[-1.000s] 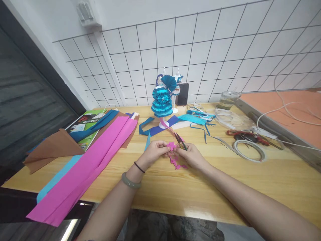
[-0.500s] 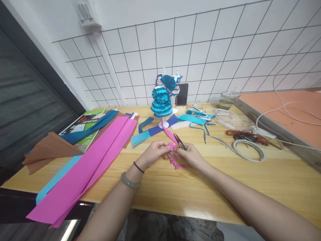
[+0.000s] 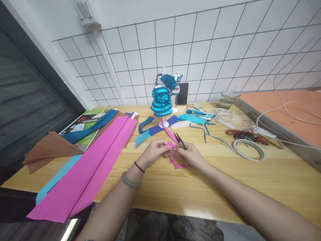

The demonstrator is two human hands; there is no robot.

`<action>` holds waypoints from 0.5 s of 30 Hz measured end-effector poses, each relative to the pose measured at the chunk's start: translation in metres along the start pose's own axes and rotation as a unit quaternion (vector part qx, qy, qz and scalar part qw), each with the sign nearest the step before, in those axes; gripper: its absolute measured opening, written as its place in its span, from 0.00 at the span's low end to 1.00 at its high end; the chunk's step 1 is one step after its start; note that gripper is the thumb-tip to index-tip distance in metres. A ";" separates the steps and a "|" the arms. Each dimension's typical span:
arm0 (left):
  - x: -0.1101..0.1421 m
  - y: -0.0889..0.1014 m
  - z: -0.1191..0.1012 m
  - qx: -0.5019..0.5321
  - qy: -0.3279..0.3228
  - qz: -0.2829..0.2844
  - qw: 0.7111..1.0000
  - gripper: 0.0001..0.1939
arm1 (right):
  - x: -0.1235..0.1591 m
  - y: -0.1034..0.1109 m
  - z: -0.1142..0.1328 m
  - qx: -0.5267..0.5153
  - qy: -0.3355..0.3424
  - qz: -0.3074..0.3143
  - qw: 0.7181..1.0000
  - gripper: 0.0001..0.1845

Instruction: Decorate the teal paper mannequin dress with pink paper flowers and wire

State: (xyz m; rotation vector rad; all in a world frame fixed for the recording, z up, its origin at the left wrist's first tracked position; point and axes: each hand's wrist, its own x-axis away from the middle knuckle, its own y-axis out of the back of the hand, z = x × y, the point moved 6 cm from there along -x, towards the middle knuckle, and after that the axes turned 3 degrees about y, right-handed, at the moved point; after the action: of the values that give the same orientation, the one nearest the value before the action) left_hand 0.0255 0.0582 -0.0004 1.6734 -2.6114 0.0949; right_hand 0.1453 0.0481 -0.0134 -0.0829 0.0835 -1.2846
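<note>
My left hand pinches a small pink paper flower between thumb and fingers. Closed around a pair of small scissors, my right hand has its fingertips close to the flower's right edge; whether they also grip it I cannot tell. The dark blades point up and away from me, slightly apart. Pink paper scraps lie on the table just below the hands. A pink paper strip runs from the base of a doll-sized stand with a pleated turquoise paper dress down towards the scissors.
Long pink paper sheets lie at left over a green booklet and a folded brown paper. Blue strips surround the stand. At right are a tape roll, cables and a plastic cup; a phone leans at the wall.
The pink flower has turned slightly in my fingers. The light blue strip's end by the stand has shifted a little right, and the lower edge of the pink sheets at left has spread.
</note>
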 end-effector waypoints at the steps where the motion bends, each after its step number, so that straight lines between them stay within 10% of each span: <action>1: 0.000 0.000 0.000 0.004 0.000 0.000 1.000 0.13 | 0.000 0.000 0.000 -0.002 0.001 -0.001 1.000 0.09; 15: -0.002 -0.002 0.010 0.108 0.039 -0.009 0.993 0.11 | -0.002 0.001 0.002 0.002 0.020 -0.011 1.000 0.09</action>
State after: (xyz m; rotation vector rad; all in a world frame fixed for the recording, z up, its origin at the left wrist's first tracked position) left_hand 0.0278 0.0586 -0.0105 1.7160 -2.6068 0.4501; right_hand 0.1463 0.0501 -0.0113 -0.0540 0.1142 -1.3081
